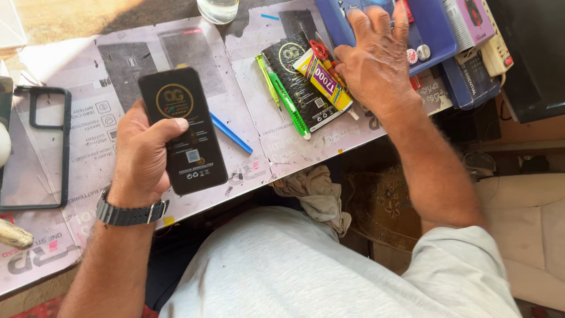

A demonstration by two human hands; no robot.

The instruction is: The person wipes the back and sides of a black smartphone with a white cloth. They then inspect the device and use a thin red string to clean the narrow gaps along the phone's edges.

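My left hand (pixel 141 156) grips a flat black rectangular packet (pixel 183 132) with a gold ring emblem, thumb across its front, held just above the table's near edge. A dark watch sits on that wrist. My right hand (pixel 374 56) reaches to the far right, fingers spread and resting on a blue tray (pixel 432 32). Just left of that hand lie a yellow glue tube (pixel 323 79), red-handled scissors (pixel 319 50), a second black packet (pixel 300 88) and a green utility knife (pixel 288 100).
A clear phone case with black rim (pixel 35 147) lies at the left. A blue pen (pixel 231 133) lies beside the held packet. A glass (pixel 218 9) stands at the back. Boxes and a white power strip (pixel 497 50) crowd the right; a cloth (pixel 315 191) hangs below the table edge.
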